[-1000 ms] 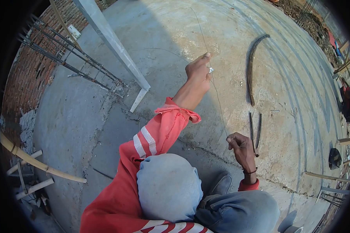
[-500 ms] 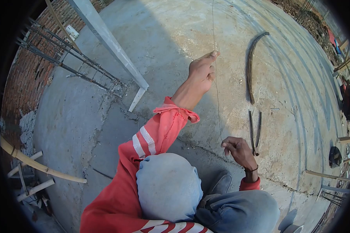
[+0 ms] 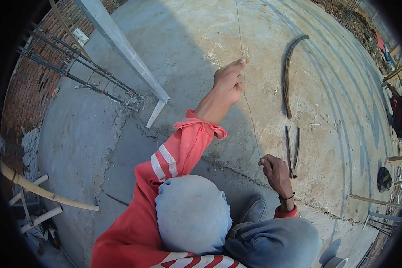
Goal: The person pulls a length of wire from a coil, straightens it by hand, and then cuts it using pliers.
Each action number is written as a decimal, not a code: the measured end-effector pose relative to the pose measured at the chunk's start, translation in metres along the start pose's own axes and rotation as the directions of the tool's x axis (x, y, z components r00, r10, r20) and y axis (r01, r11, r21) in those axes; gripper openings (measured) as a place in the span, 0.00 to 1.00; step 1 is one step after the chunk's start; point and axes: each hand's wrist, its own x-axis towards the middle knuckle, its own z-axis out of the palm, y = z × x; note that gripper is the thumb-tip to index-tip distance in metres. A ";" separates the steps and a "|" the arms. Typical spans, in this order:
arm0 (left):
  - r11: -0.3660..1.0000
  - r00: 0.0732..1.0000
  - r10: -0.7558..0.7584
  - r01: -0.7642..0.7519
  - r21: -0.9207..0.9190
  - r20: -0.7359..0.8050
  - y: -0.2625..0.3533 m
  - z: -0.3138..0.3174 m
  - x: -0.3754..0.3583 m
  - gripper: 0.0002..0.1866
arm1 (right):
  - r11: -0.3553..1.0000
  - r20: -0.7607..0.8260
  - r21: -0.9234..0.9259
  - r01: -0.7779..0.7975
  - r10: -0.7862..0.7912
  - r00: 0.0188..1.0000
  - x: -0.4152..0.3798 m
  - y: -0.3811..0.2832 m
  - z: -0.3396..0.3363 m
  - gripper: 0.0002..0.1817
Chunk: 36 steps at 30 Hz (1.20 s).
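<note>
A thin wire [image 3: 254,127] runs from the top of the view past my left hand down to my right hand. My left hand [image 3: 229,84], arm stretched forward, pinches it between thumb and fingers. Lower right, my right hand [image 3: 277,173] grips the wire's near end with its fingertips. Just beyond that hand lie dark-handled pincers [image 3: 292,154], flat on the concrete with handles apart. Farther forward rests a curved bundle of tie wire [image 3: 286,73].
A metal bar [image 3: 123,47] slants over the concrete floor [image 3: 228,27] at upper left, beside a rebar cage [image 3: 82,73]. A bamboo pole [image 3: 44,191] juts in at left. Wooden pieces [image 3: 377,201] lie along the right edge. My knees [image 3: 194,219] are bent below my hands.
My right hand has shifted slightly right and up, and the wire between my hands looks straighter. My left hand has moved a little left, with the far wire also swinging left.
</note>
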 end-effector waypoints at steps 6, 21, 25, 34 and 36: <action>0.994 0.999 -0.050 0.051 -0.099 0.014 0.003 -0.016 0.013 0.15 | 0.371 0.204 0.928 -0.039 -0.418 0.885 -0.019 -0.011 -0.029 0.16; 0.997 1.000 0.007 -0.007 -0.071 0.001 0.002 -0.019 0.012 0.15 | 0.937 0.524 0.336 -0.098 -0.099 0.846 -0.012 -0.008 -0.011 0.14; 0.985 1.000 -0.026 0.028 -0.172 0.018 0.002 -0.024 0.011 0.14 | 0.192 0.100 0.981 -0.005 -0.489 0.866 -0.023 0.010 -0.027 0.14; 1.000 0.998 0.017 -0.016 -0.021 0.053 -0.001 -0.008 0.001 0.14 | 0.992 -0.120 0.083 -0.094 0.104 0.987 -0.020 0.016 0.004 0.16; 1.000 0.998 -0.002 0.003 -0.013 0.055 -0.006 -0.008 0.002 0.14 | 0.996 0.295 0.085 -0.004 -0.022 0.955 -0.025 0.006 0.008 0.20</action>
